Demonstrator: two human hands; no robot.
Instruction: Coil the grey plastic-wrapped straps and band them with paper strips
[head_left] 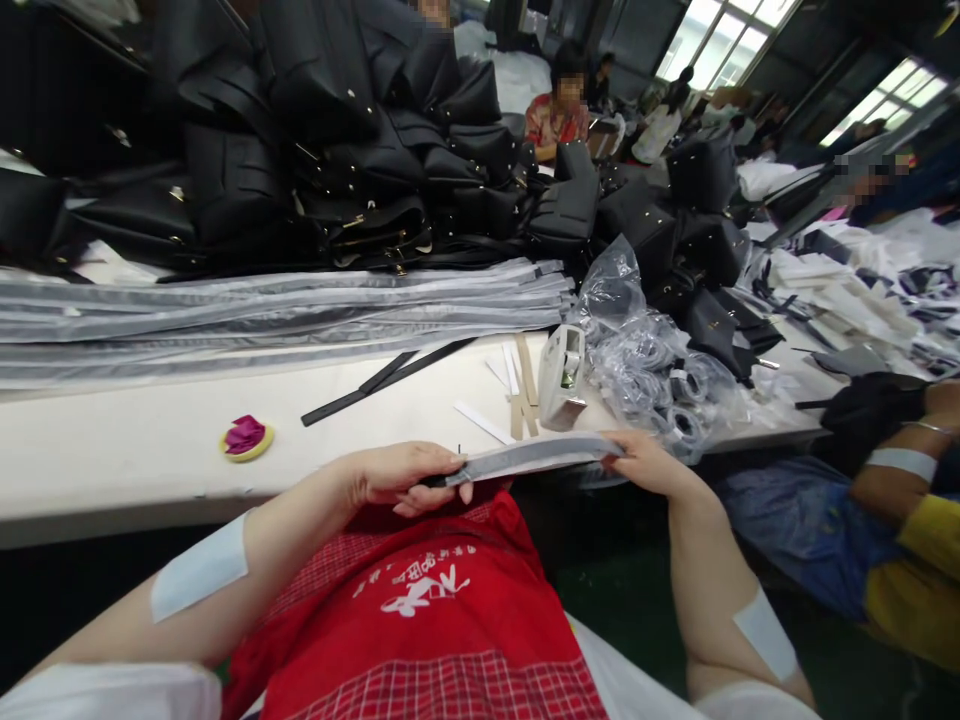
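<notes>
A grey and white strip (536,456) stretches between my two hands, just in front of the table's edge and above my red apron. My left hand (411,478) is closed on its left end, where a dark piece shows under the fingers. The right end sits pinched in my right hand (646,462). Past the strip stands a white tape dispenser (562,375). Thin white and tan strips (523,388) lie beside it. Two black straps (382,383) rest on the table to the left.
A long bundle of grey and white strips (300,310) covers the table's back left. Black bags (315,130) are piled behind. Clear plastic bags with rolls (652,365) lie right. A magenta cloth on a yellow dish (246,438) sits left. A co-worker's arm (911,450) is at far right.
</notes>
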